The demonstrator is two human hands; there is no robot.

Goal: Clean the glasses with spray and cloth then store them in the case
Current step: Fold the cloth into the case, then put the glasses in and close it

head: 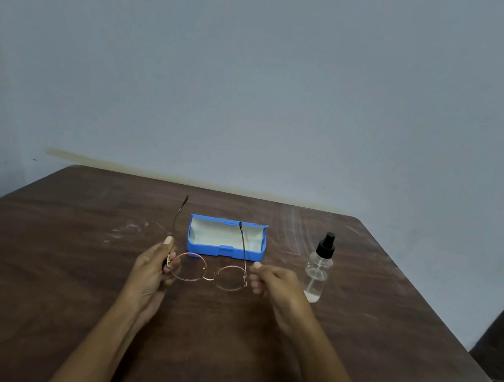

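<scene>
Over the middle of the brown table [61, 277], the left hand [152, 270] has its fingers curled round the left hinge of the round-rimmed glasses [208, 278]. The right hand [276, 284] pinches the right temple by its hinge, so the frame hangs between them with both temples unfolded and pointing at the far edge. Just behind the glasses the blue case [225, 251] lies open, and a clear spray bottle [317, 272] with a black cap stands upright just beside the right hand, toward the table's right edge.

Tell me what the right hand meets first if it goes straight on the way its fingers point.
The glasses, at the hinge nearest the right hand; they may already touch. The left hand holds the other end.
</scene>
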